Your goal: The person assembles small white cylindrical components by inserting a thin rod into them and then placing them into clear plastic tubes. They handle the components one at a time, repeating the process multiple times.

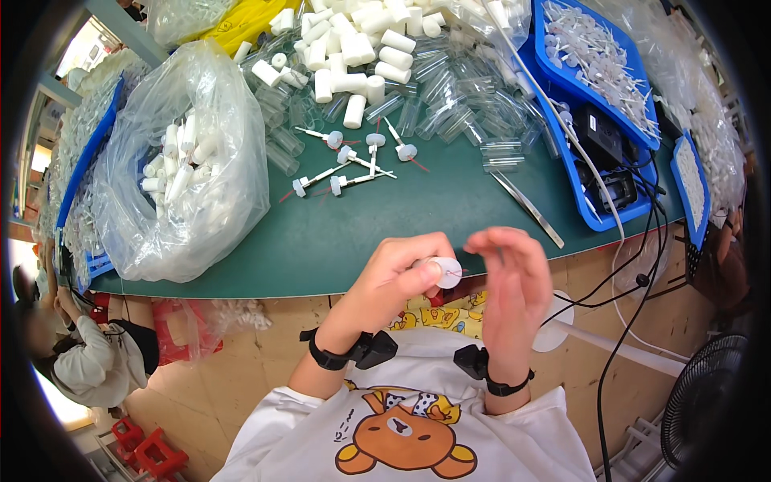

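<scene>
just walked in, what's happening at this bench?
A person at a green table pinches a small white round cap in the left hand, over the table's near edge. The right hand is raised beside it, fingers loose, holding nothing clearly visible. Several white pump stems lie mid-table, with clear tubes and white cylinders piled behind, and a bag of white parts at left.

Small white round cap (446, 271) w/ thin red tube, held above table edge.
</scene>
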Available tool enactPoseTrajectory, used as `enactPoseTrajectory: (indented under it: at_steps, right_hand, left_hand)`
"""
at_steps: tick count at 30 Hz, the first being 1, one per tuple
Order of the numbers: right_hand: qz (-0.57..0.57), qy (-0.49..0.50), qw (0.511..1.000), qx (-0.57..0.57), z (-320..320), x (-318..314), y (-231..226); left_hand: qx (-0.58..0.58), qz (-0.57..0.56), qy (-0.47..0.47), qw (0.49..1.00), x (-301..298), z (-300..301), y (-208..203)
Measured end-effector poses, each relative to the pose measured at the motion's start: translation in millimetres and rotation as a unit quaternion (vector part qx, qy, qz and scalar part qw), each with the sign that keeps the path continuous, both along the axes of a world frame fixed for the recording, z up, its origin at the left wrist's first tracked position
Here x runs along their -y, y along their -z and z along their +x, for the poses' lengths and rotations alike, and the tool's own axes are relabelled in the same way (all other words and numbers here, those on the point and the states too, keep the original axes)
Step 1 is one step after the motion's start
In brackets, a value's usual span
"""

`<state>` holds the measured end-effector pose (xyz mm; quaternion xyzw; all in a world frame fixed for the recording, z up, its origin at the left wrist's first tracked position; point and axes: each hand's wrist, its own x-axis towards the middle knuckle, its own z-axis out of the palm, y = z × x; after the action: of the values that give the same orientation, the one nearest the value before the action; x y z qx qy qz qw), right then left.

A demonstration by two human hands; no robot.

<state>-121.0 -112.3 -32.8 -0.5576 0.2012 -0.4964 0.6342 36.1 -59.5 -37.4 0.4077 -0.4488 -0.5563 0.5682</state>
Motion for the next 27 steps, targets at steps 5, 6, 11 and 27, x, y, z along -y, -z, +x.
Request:
enactPoseTrajectory:
  at_steps: [5, 6, 11, 27]
  right_hand:
    - [0.073, -0.084, 0.994, -0.012, 20, -3, 11]
    - [0.108, -0.108, 0.988, 0.002, 23, -4, 7]
    - [0.184, -0.166, 0.969, -0.011, 40, 4, 3]
    - [0.189, -0.206, 0.960, -0.028, 49, 11, 5]
  left_hand:
    - [-0.034, -0.007, -0.020, 0.999, 2, -2, 6]
    - [-0.038, -0.016, -0.029, 0.999, 3, -2, 8]
    - [-0.118, 0.007, -0.026, 0.993, 3, 0, 16]
    - [-0.170, -0.003, -0.059, 0.984, 4, 1, 18]
